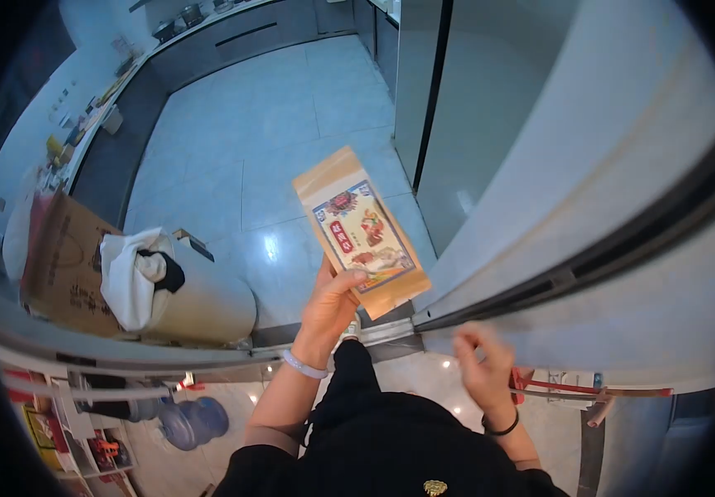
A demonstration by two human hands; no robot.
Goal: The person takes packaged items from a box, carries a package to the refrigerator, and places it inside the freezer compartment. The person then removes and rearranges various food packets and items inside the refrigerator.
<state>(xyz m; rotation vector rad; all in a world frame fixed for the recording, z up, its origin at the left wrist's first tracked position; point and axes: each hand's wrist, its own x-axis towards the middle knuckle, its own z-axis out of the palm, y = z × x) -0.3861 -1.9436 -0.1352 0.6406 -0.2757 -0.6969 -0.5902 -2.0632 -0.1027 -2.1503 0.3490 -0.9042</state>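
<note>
A brown kraft-paper food packet [359, 224] with a colourful printed label is held out in front of me, tilted to the left at its top. My left hand [333, 302] grips its lower end, thumb lying over the label and the other fingers behind it. A pale bangle circles that wrist. My right hand [485, 362], with a dark band on the wrist, hangs lower to the right, apart from the packet. Its fingers look curled but are smeared by motion, and I see nothing in them.
A doorway track [391, 331] crosses the floor at my feet. On the left stand a bin [208, 302] with a white bag and a cardboard box [67, 265]. A tall fridge [490, 91] is at the right, counters [217, 33] behind. Water jugs [196, 422] sit lower left.
</note>
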